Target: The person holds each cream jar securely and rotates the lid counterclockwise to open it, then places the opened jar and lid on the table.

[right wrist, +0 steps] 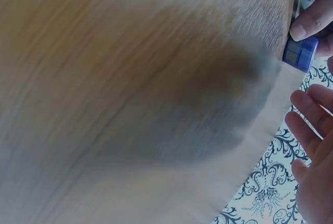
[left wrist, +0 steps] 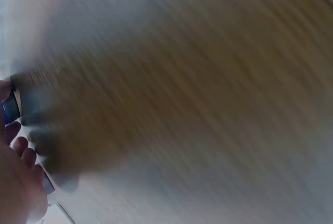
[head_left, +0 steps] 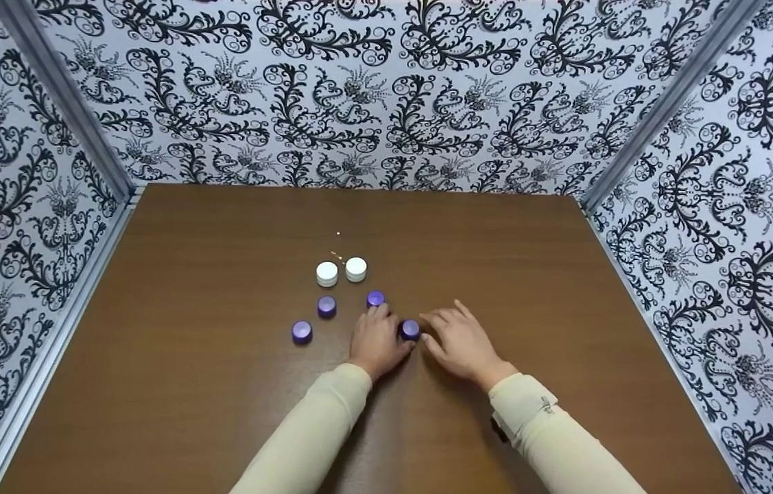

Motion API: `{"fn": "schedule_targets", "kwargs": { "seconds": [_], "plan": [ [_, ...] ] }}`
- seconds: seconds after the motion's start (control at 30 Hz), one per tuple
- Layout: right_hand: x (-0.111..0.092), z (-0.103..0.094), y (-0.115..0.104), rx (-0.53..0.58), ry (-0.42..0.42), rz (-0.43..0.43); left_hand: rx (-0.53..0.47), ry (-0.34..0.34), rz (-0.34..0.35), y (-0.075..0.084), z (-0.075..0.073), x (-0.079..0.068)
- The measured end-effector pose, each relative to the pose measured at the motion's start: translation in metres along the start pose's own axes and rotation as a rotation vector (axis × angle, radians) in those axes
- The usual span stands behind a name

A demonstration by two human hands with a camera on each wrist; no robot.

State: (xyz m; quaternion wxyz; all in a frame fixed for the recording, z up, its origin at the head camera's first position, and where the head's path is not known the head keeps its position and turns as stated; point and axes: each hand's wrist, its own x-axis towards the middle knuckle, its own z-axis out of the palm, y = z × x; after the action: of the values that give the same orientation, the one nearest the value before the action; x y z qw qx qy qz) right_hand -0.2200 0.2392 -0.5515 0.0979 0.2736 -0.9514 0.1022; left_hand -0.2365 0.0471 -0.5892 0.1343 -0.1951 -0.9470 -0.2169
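Note:
My left hand [head_left: 379, 339] pinches a small round purple container [head_left: 410, 330] standing on the table. In the right wrist view, its thumb lies against the side of that purple container [right wrist: 301, 53], with fingers across from it. My right hand [head_left: 458, 339] stands just to the right, its fingers spread and nearly straight, holding nothing. Just beyond the left fingertips is a second purple container [head_left: 375, 298]. Two more, a purple container [head_left: 326, 307] and a purple container [head_left: 302, 332], stand to the left of that hand.
Farther back stand two small white round containers, one on the left [head_left: 327, 274] and one on the right [head_left: 356, 269]. Tiny pale specks [head_left: 338, 256] show on the brown table [head_left: 221, 412] behind them. Patterned walls [head_left: 359, 89] enclose its back and sides.

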Motion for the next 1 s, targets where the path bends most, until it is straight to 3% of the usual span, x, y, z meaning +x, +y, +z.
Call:
{"fn": "schedule_targets", "kwargs": {
  "seconds": [0.33, 0.63, 1.0],
  "plan": [
    [0.008, 0.004, -0.006, 0.011, 0.011, -0.062, -0.026, 0.042, -0.018, -0.002, -0.002, -0.004],
    [0.012, 0.003, -0.012, 0.111, 0.009, -0.017, -0.071, 0.033, -0.04, -0.003, -0.01, -0.008],
    [0.02, 0.002, -0.018, 0.165, -0.026, 0.053, -0.032, 0.001, -0.004, -0.007, -0.015, -0.01]
  ]
}}
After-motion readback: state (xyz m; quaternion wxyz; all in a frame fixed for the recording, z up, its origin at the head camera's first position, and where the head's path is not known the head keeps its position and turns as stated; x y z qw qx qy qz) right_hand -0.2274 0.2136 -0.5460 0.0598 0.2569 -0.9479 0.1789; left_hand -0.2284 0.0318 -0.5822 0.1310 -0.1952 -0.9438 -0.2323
